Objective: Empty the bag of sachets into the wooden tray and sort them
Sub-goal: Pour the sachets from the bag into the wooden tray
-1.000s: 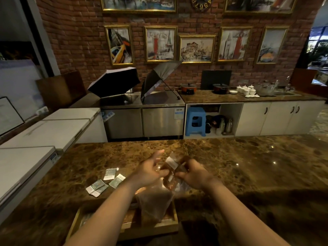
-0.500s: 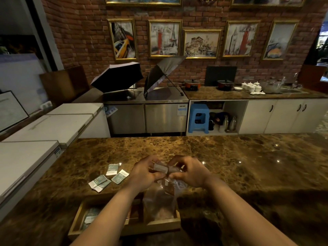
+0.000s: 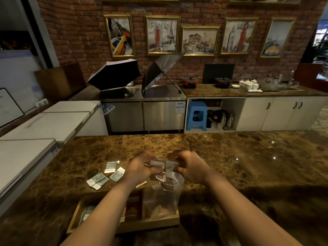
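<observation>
Above the wooden tray (image 3: pixel 124 226), the bag (image 3: pixel 162 196) has been lowered slightly; its mouth stays pinched by left hand (image 3: pixel 140 167) and right hand (image 3: pixel 190 167). Emptying judged imminent.

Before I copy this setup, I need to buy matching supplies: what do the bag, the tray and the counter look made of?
Bag: thin clear plastic, glossy and crinkled; the contents show through.
Tray: light wood, apparently unpainted.
Counter: polished brown veined stone, probably marble or an imitation; it reflects lights.

2 bare forearms (image 3: pixel 110 206), no sleeves.
</observation>
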`<action>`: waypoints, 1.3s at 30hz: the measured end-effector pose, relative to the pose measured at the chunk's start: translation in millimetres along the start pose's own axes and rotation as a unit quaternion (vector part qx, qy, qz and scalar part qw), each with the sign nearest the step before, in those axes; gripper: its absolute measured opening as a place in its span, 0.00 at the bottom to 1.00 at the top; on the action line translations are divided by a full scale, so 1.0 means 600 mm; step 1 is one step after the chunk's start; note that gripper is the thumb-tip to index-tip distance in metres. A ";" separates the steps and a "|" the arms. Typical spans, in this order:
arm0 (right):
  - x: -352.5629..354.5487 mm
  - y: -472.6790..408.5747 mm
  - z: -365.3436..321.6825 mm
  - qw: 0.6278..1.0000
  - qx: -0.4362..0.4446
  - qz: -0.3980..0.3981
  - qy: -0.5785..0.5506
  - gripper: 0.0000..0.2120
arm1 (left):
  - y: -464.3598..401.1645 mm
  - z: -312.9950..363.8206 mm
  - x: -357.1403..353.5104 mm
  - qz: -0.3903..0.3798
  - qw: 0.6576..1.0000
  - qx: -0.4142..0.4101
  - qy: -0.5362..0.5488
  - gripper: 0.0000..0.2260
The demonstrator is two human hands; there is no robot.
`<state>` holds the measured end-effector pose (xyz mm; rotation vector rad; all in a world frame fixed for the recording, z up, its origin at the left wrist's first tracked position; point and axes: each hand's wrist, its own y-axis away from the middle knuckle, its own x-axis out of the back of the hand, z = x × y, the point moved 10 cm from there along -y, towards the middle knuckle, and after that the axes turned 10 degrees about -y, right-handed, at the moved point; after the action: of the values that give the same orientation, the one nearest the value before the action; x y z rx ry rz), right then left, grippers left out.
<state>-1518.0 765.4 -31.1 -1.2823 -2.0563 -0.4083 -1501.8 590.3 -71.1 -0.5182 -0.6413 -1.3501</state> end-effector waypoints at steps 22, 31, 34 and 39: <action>0.021 -0.006 -0.035 0.999 0.039 0.027 0.002 0.21 | 0.003 -0.002 0.017 0.011 0.998 -0.054 0.024 0.26; 0.040 -0.007 -0.017 0.997 0.014 0.017 -0.078 0.20 | 0.015 0.005 -0.010 -0.048 0.997 -0.063 0.015 0.21; 0.061 -0.011 -0.023 0.989 0.009 0.027 -0.142 0.20 | 0.007 0.015 0.017 0.002 0.995 -0.081 0.050 0.19; 0.072 -0.013 -0.024 0.984 -0.005 0.042 -0.175 0.18 | 0.018 0.026 0.019 -0.017 0.993 -0.097 0.068 0.27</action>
<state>-1532.3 782.2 9.4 -1.5293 -2.2764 -0.1613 -1491.9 594.0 -51.6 -0.5689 -0.4111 -1.4742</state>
